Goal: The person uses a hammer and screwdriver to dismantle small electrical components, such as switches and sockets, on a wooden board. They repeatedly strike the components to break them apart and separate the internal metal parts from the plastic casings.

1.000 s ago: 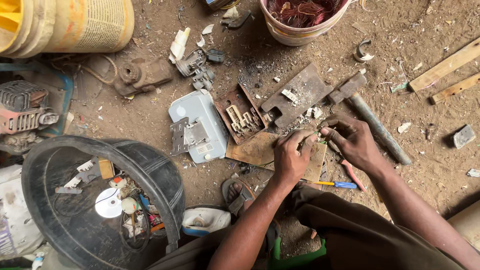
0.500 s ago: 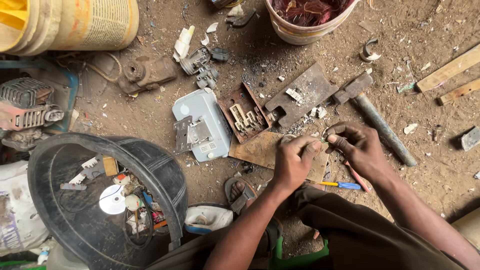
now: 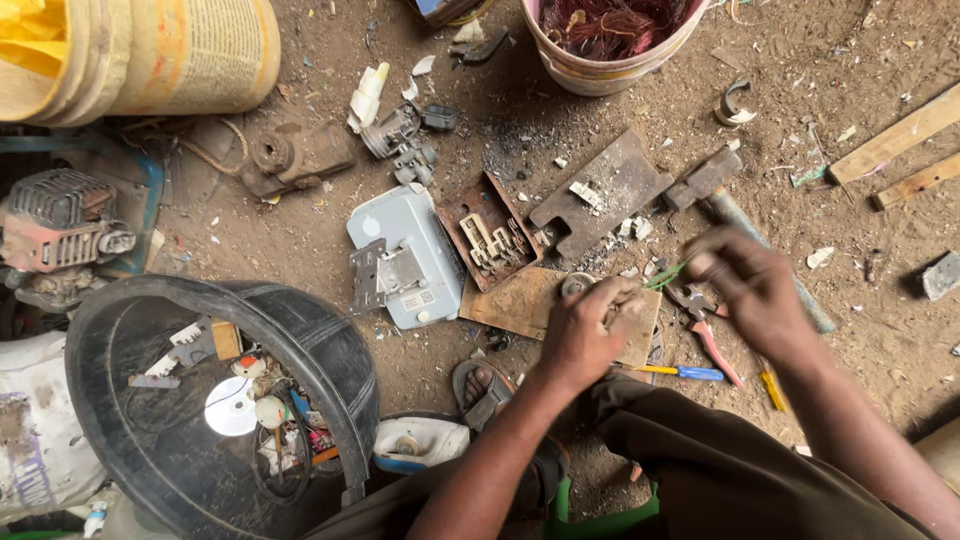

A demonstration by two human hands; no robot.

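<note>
My left hand [image 3: 585, 330] is closed around a small round metal part, pressing it on a flat brown board [image 3: 520, 300] on the dirt. My right hand [image 3: 750, 285], blurred by motion, pinches a thin green wire [image 3: 665, 275] that runs from the part. Pliers with red handles [image 3: 705, 330] lie just below my right hand. A blue-handled screwdriver [image 3: 690, 372] lies by my knee.
A pale blue box cover [image 3: 400, 250] and a brown switch tray [image 3: 485, 230] lie left of the board, a rusty metal plate [image 3: 610, 185] and hammer [image 3: 730, 200] behind it. A black basin [image 3: 330, 340] of scraps sits left; a bucket of copper wire [image 3: 615, 40] stands behind.
My right hand has lifted and pulled away to the right, drawing the green wire out from the part. My left hand stays closed on the part at the board.
</note>
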